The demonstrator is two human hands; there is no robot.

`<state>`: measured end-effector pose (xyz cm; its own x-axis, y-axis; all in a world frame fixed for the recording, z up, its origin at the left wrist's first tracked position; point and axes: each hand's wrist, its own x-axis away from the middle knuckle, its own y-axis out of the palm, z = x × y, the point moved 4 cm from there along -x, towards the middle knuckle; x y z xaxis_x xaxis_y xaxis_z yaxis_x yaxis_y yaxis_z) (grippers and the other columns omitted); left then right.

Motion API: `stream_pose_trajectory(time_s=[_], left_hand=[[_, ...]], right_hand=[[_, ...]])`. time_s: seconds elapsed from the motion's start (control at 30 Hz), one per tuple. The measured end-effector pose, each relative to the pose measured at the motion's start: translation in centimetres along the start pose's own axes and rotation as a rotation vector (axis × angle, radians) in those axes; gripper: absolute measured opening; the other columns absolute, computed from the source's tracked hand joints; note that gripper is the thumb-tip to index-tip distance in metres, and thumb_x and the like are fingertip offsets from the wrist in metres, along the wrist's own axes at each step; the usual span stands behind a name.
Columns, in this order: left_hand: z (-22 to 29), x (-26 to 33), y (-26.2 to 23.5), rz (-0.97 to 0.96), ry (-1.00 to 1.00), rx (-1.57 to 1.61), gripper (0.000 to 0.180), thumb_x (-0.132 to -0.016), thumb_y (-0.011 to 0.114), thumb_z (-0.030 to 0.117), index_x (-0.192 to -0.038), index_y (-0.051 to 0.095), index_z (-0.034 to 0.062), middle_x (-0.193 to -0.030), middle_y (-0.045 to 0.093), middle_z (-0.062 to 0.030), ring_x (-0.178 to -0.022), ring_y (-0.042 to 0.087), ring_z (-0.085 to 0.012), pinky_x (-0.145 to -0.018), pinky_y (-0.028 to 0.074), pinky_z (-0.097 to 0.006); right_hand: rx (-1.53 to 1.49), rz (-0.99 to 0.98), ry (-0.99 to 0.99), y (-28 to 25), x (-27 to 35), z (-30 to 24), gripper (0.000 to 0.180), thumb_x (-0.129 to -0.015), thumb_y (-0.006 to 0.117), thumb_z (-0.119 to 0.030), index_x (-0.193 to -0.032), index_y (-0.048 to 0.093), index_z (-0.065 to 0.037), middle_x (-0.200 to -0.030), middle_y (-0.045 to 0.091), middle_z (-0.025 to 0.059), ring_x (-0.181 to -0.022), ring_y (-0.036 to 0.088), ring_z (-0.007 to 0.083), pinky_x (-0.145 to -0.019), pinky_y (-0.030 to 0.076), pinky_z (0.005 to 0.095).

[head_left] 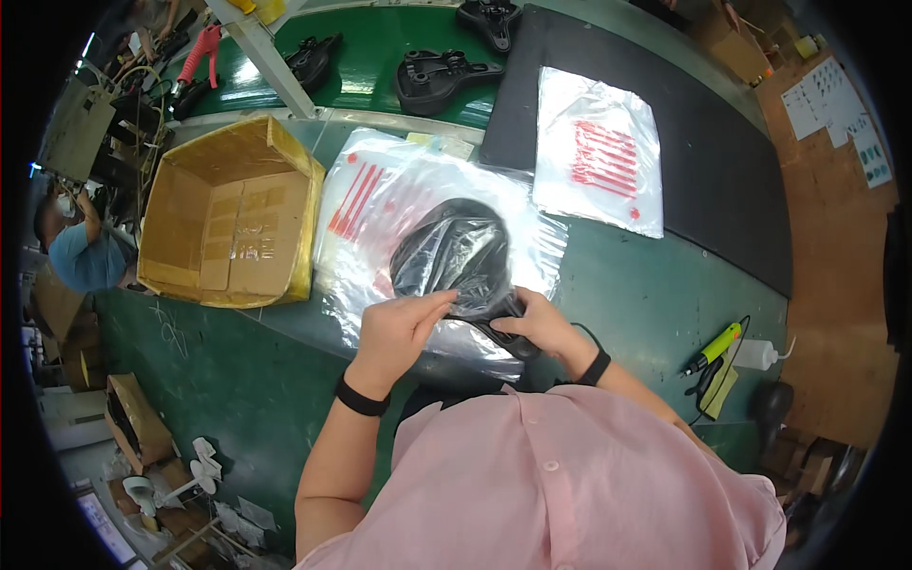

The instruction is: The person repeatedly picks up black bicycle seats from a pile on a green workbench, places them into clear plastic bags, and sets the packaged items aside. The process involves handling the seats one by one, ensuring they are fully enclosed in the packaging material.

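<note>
A black bicycle saddle [454,249] lies in front of me with its wide end away from me. Shiny clear plastic covers at least its wide part. My left hand [404,328] is closed, its fingertips pinching the bag's near edge beside the saddle's left side. My right hand [543,328] grips the narrow nose of the saddle [516,344] between thumb and fingers. Under the saddle, a pile of clear plastic bags [356,271] with red print is spread on the green table.
An open cardboard box [228,223] stands to the left. More printed bags [600,152] lie on a black mat [703,171]. Several saddles [442,81] rest on the green conveyor [366,81] beyond. At right are a green electric screwdriver [712,349] and a white squeeze bottle [757,355].
</note>
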<state>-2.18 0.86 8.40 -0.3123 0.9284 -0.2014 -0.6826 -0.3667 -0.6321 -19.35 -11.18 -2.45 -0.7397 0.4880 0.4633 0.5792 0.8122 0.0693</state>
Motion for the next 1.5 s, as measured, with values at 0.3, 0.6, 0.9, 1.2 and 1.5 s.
stream_pose_trajectory(time_s=[0.3, 0.6, 0.9, 1.2, 1.5], left_hand=[[6.4, -4.9, 11.0, -0.441, 0.285, 0.558, 0.032, -0.083, 0.061, 0.010, -0.115, 0.064, 0.0105, -0.088, 0.066, -0.0069, -0.080, 0.058, -0.0264, -0.078, 0.048, -0.036], [-20.8, -3.5, 7.2, -0.132, -0.502, -0.565, 0.072, -0.087, 0.058, 0.044, -0.149, 0.027, 0.0210, -0.153, 0.022, -0.0173, -0.140, 0.018, -0.0430, -0.106, 0.017, -0.066], [-24.5, -9.5, 1.5, -0.105, -0.392, -0.612, 0.061, -0.086, 0.063, 0.031, -0.142, 0.041, 0.0217, -0.149, 0.032, -0.0153, -0.137, 0.024, -0.0405, -0.109, 0.021, -0.056], [-9.7, -8.1, 15.2, -0.199, -0.229, -0.150, 0.068, -0.077, 0.070, 0.024, -0.135, 0.042, 0.0016, -0.127, 0.051, -0.0196, -0.121, 0.044, -0.0368, -0.101, 0.035, -0.047], [-11.2, -5.7, 17.8, -0.303, -0.310, -0.160, 0.028, -0.080, 0.055, 0.005, -0.108, 0.058, 0.0025, -0.111, 0.060, -0.0195, -0.101, 0.057, -0.0354, -0.083, 0.047, -0.042]], right_hand=[[-0.031, 0.432, -0.063, -9.9, -1.7, -5.9, 0.047, -0.080, 0.067, -0.020, -0.120, 0.056, 0.002, -0.107, 0.062, 0.0088, -0.104, 0.055, 0.0180, -0.094, 0.040, 0.0332], [-0.035, 0.457, -0.529, -30.7, -23.3, -14.2, 0.049, -0.096, 0.047, -0.016, -0.142, 0.034, -0.004, -0.137, 0.047, 0.0192, -0.127, 0.045, 0.0321, -0.106, 0.037, 0.0383], [1.609, 0.240, -0.655, -17.1, -48.5, -19.1, 0.091, -0.056, 0.077, -0.023, -0.135, 0.039, 0.002, -0.138, 0.040, 0.0261, -0.133, 0.032, 0.0394, -0.107, 0.034, 0.0423], [1.349, 0.099, -0.344, -11.5, -39.3, -19.8, 0.075, -0.057, 0.078, -0.035, -0.114, 0.053, 0.007, -0.112, 0.059, 0.0284, -0.109, 0.056, 0.0403, -0.090, 0.048, 0.0414], [-1.093, -0.519, 0.095, -9.9, -8.9, -7.5, 0.079, -0.078, 0.058, -0.057, -0.121, 0.045, 0.007, -0.093, 0.059, 0.0179, -0.069, 0.064, 0.0289, -0.048, 0.052, 0.0358]])
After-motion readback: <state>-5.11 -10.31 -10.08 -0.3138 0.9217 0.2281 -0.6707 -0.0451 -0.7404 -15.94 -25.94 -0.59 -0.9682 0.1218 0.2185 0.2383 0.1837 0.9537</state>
